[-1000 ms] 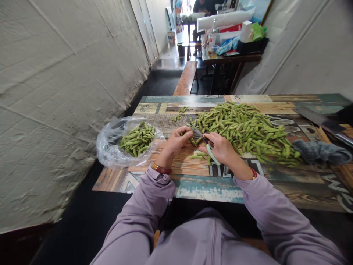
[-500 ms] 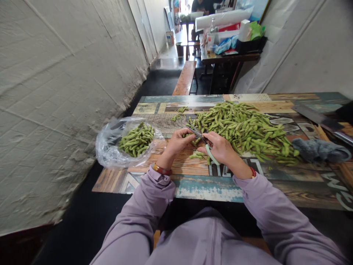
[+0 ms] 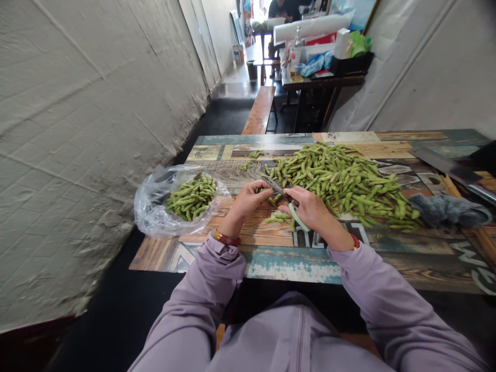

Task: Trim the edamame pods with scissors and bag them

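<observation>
My right hand (image 3: 311, 208) grips a pair of scissors (image 3: 298, 217) with pale green handles, its dark blades pointing left and away from me. At the blade tips, my left hand (image 3: 248, 200) pinches a green edamame pod (image 3: 257, 190), mostly hidden by the fingers. Just beyond and right of both hands spreads a large pile of edamame pods (image 3: 341, 178). A few loose pods (image 3: 276, 219) lie under the scissors. To the left, a clear plastic bag (image 3: 149, 209) lies opened out with a smaller heap of edamame pods (image 3: 192, 196) in it.
Small green trimmings (image 3: 248, 165) lie on the patterned wooden table (image 3: 256, 258). At the right are a cleaver (image 3: 445, 164) and a grey cloth (image 3: 449, 211). A bench (image 3: 261, 108) and a cluttered second table (image 3: 325, 81) stand beyond. A person (image 3: 284, 9) sits at the back.
Hardly anything differs. Both hands keep their places, with the scissors still held at the left fingers; the view has shifted very slightly.
</observation>
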A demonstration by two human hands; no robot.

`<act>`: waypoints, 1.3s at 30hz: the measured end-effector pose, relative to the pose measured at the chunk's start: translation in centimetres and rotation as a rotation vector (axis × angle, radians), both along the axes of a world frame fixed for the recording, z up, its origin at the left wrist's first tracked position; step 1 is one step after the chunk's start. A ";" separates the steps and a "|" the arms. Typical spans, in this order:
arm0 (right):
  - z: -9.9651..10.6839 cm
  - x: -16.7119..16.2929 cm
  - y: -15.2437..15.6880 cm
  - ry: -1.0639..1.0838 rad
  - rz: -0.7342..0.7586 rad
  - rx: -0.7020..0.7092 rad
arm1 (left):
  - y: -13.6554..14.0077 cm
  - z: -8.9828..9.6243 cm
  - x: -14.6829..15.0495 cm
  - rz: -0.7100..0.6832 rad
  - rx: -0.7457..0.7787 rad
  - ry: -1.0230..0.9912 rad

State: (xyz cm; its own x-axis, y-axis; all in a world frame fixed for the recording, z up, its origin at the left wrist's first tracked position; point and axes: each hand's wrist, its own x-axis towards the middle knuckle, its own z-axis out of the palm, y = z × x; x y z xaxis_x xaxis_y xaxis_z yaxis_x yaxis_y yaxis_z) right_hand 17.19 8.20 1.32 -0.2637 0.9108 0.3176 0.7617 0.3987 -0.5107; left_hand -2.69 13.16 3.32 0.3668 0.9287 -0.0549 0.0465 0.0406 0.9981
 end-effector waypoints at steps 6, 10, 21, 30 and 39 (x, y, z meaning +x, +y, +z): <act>0.1 0.1 -0.1 -0.028 0.003 0.002 | 0.1 0.2 -0.2 -0.001 0.034 0.035; 0.2 0.1 -0.1 -0.049 0.009 -0.005 | 0.1 0.3 -0.4 0.008 0.036 0.048; -0.5 0.3 0.4 0.006 -0.124 0.066 | 0.8 -0.2 -0.6 0.122 -0.151 -0.274; -0.2 -0.1 0.1 0.042 -0.084 0.052 | 0.8 -0.1 -0.4 0.155 -0.220 -0.413; 0.1 -0.3 0.0 0.046 -0.062 0.035 | 0.1 0.0 0.4 0.112 -0.244 -0.403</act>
